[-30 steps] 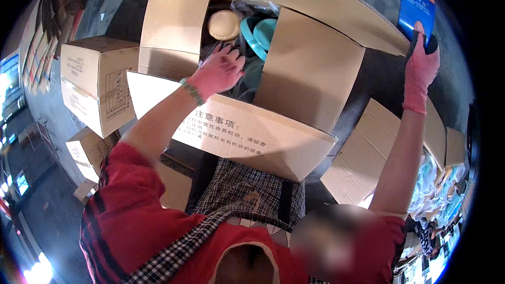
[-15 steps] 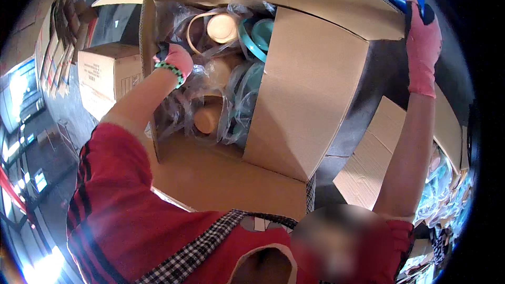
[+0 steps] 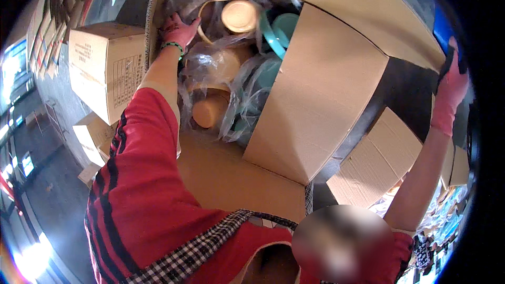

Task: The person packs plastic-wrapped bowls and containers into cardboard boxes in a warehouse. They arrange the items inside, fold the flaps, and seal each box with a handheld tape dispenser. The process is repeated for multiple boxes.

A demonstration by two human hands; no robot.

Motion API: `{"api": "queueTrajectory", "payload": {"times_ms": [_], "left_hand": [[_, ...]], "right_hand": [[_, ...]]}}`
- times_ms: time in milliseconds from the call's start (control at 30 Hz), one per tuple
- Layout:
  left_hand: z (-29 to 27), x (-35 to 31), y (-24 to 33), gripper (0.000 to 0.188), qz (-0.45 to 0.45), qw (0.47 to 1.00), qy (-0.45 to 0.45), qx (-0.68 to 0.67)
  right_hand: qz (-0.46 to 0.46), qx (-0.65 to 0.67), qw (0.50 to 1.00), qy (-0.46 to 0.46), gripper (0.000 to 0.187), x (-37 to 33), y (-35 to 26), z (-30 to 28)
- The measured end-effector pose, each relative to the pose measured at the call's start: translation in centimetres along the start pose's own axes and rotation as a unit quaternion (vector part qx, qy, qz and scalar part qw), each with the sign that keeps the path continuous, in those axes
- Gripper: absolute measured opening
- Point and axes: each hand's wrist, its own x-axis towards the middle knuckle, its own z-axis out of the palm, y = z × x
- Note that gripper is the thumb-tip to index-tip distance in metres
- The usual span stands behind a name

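My left hand (image 3: 179,31), in a pink glove with dark fingertips, is inside a large opened cardboard box (image 3: 242,179) at its left wall. Its fingers are spread and rest among clear plastic bags (image 3: 205,63). Nearest to it is a tan round tub (image 3: 239,16) with a looped handle. Beside that lies a teal tub (image 3: 285,30), and lower down an orange-tan one (image 3: 208,111). At the far right my right hand (image 3: 452,84), gloved too, has its fingers at the lower edge of a blue thing (image 3: 444,27), apparently gripping it; most of that thing is cut off.
A wide box flap (image 3: 321,89) covers the right part of the box. The far flap (image 3: 405,26) reaches toward my right hand. Smaller closed cartons (image 3: 110,68) stand at left, near folded cardboard (image 3: 50,26). A loose cardboard piece (image 3: 376,158) and bagged items (image 3: 447,210) lie at right.
My left hand has moved farther up along the box's left wall, and its fingers have spread from a more curled shape. My right hand stays at the blue thing. The whole view has shifted.
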Motion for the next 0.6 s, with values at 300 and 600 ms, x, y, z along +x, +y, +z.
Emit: {"api": "queueTrajectory", "payload": {"times_ms": [300, 600], "left_hand": [[2.9, -1.4, 0.2, 0.058, 0.118, 0.987, -0.107, 0.008], [5.2, -3.6, 0.9, 0.032, 0.191, 0.979, -0.064, -0.014]], "right_hand": [[0.187, 0.03, 0.982, 0.009, 0.038, -1.0, -1.9, 0.4], [0.175, 0.007, 0.984, -0.028, 0.034, 0.4, 0.1, 0.2]]}}
